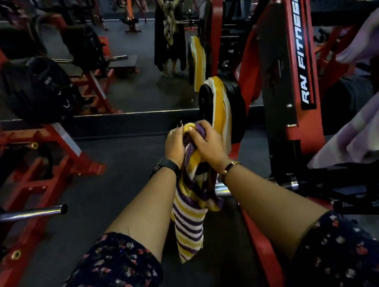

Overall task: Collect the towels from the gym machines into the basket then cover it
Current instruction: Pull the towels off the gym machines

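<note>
Head view. A gym floor is seen past the person's own forearms. At the centre, a striped towel (189, 226) of soft woven cloth, banded yellow, purple and white, is held at its bunched top by both hands, and the rest hangs limp toward 6 o'clock.

The fingers of the left hand (174, 146) and the right hand (208, 146) are curled tight round the cloth, with the hands almost touching.

Just beyond the right hand, at 1 o'clock, a yellow towel (221, 106) with white bands is draped over a round black weight plate (205, 108) on a red steel machine (288, 35). Its long axis runs near upright. The right hand is judged the nearer for taking it.

A lilac cloth (362, 136) hangs at 3 o'clock. No basket is seen.
</note>
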`<state>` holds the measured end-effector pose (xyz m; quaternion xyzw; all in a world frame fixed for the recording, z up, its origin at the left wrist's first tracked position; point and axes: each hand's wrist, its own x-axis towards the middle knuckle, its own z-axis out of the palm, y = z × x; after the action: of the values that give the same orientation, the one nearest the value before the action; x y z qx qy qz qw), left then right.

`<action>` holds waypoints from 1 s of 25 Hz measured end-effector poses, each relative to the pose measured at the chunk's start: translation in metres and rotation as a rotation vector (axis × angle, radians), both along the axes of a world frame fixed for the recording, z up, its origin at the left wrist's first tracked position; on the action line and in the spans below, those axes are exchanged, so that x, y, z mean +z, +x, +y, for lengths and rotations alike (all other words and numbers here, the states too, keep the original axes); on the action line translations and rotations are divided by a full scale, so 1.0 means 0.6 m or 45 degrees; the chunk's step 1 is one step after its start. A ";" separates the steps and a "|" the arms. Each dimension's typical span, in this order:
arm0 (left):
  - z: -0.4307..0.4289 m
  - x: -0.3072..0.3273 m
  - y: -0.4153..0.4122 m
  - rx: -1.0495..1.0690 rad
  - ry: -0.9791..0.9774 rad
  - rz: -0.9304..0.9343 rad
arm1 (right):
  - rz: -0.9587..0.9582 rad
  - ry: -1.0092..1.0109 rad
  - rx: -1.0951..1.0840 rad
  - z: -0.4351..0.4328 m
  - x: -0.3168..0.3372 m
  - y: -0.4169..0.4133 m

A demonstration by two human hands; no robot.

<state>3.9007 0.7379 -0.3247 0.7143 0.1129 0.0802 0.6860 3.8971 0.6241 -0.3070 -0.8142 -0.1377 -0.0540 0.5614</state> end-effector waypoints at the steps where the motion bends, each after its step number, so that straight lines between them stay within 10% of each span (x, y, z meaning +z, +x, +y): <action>1: 0.012 -0.001 0.006 0.030 -0.074 -0.013 | 0.009 0.053 0.021 0.017 0.004 0.003; 6: 0.068 0.040 -0.001 -0.048 -0.347 -0.035 | 0.075 0.266 0.012 0.098 0.021 0.023; 25: 0.560 0.013 0.120 0.092 -0.015 -0.030 | 0.230 0.387 -0.014 0.613 0.004 0.159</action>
<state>3.9725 1.0742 -0.3166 0.7046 0.1311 0.1128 0.6882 3.9923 0.9918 -0.3045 -0.7222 -0.0725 -0.0041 0.6879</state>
